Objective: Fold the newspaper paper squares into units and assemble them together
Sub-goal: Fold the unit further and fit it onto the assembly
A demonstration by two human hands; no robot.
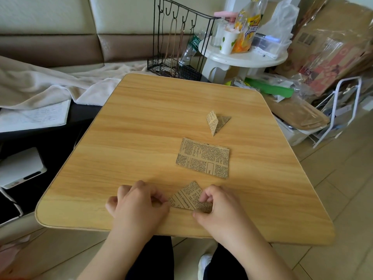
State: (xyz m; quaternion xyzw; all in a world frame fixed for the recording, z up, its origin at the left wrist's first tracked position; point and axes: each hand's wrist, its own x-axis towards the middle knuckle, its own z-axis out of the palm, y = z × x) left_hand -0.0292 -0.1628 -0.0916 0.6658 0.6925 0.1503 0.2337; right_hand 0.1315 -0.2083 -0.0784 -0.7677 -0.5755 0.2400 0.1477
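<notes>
A partly folded newspaper-print paper (188,196) lies near the front edge of the wooden table (141,138), shaped like a triangle. My left hand (137,205) pinches its left corner with curled fingers. My right hand (218,207) pinches its right side between thumb and fingers. A small stack of flat newspaper squares (202,158) sits just beyond, at the table's middle right. Farther back lies a finished folded unit (217,121), pointed and slightly raised.
A black wire rack (177,47) and a white round side table (242,57) with a bottle and cups stand behind the table. Cardboard and clutter fill the right side. A cream blanket (50,83) and a notebook lie on the left.
</notes>
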